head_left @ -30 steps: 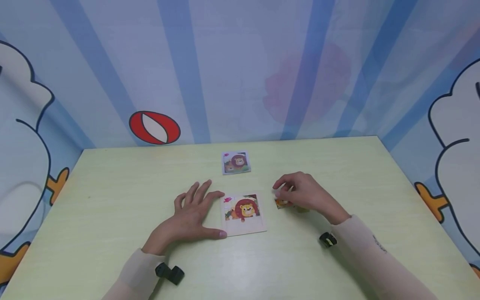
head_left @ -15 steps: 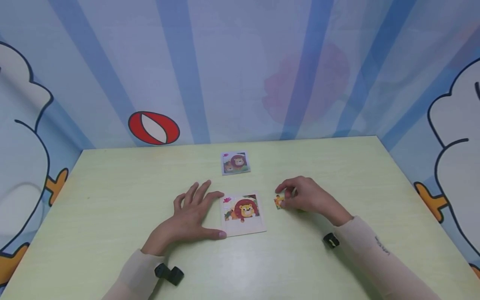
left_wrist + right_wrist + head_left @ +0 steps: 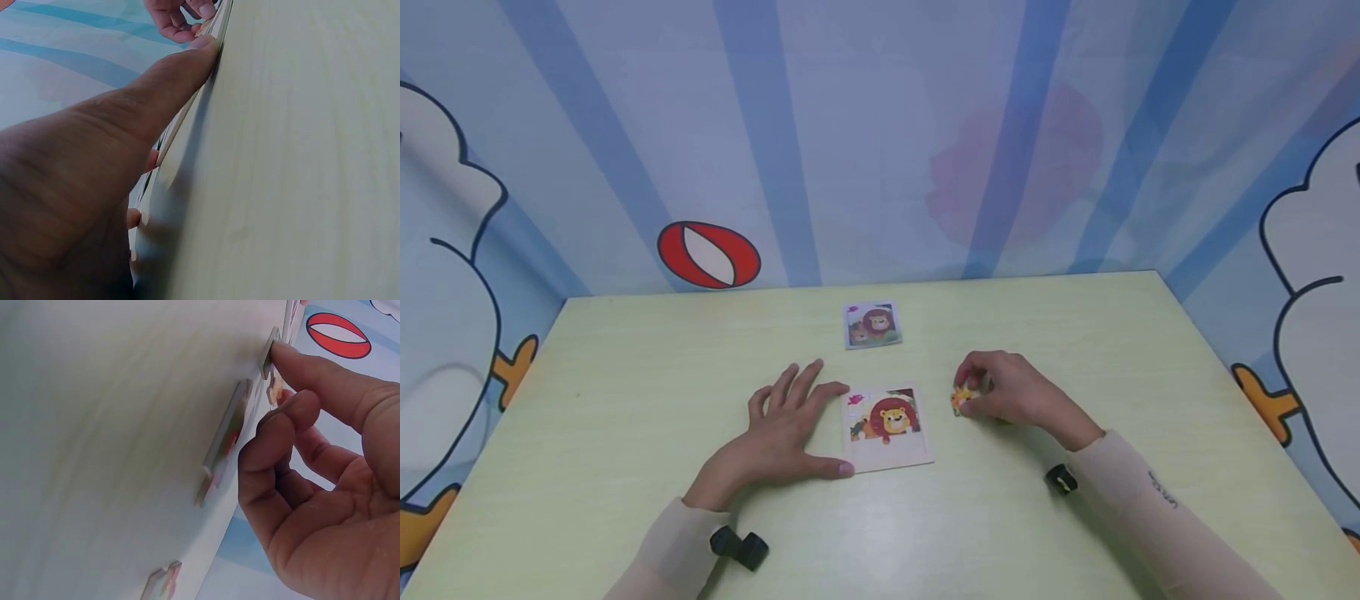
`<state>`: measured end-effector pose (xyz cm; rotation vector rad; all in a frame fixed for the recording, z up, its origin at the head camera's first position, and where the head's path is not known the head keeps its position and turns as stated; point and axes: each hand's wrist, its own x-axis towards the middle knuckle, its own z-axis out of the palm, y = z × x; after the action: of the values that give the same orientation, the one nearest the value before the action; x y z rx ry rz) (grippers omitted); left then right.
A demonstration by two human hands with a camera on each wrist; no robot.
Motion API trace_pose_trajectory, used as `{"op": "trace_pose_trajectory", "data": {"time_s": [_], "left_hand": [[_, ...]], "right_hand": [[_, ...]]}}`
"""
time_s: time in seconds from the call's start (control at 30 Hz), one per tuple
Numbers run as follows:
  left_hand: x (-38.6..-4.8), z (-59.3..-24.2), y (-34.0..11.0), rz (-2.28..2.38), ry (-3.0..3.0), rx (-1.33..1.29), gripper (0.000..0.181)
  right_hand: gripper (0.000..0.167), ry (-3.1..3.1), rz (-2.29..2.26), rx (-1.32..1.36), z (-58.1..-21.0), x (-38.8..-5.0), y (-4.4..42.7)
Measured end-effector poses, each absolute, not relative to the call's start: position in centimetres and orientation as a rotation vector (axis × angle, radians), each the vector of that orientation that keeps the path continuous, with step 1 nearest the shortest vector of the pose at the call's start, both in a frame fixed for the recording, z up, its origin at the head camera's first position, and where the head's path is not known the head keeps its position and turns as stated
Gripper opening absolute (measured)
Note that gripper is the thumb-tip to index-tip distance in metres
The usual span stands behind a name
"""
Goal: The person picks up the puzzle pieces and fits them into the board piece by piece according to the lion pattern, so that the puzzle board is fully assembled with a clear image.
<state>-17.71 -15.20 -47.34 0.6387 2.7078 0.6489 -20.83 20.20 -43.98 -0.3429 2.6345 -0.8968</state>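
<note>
Head view: on the table (image 3: 625, 375), the left hand (image 3: 782, 437) stays spread wide. The right hand (image 3: 1007, 387) has edged slightly rightward in the last second, fingers narrowed to a pinch. The board (image 3: 889, 455) hasn't moved, left thumb and forefinger at its left corners, lower strip bare. Beyond lies the card (image 3: 872, 325). The piece (image 3: 961, 400) in that pinch, just right of the board, looks turned since half a second ago: being reoriented, I'd judge, with nothing newly fitted.
</note>
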Motion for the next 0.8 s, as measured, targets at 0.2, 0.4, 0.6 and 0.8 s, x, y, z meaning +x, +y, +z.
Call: {"op": "trace_pose_trajectory", "data": {"time_s": [0.2, 0.4, 0.6, 0.8], "left_hand": [[-17.7, -47.3, -15.2, 0.656, 2.703, 0.639, 0.104], [-17.7, -47.2, -15.2, 0.662, 2.699, 0.646, 0.103], [-17.8, -47.2, -15.2, 0.658, 2.698, 0.643, 0.104], [-17.7, -47.2, -15.3, 0.650, 2.705, 0.642, 0.103]], "right_hand": [[0.017, 2.665, -0.912, -0.321, -43.8, -21.0, 20.1], [0.009, 2.669, -0.967, -0.352, -43.3, -21.0, 20.0], [0.013, 2.579, -1.122, -0.325, -42.9, -20.9, 19.4], [0.023, 2.531, -1.171, -0.379, -42.6, -20.8, 18.6]]}}
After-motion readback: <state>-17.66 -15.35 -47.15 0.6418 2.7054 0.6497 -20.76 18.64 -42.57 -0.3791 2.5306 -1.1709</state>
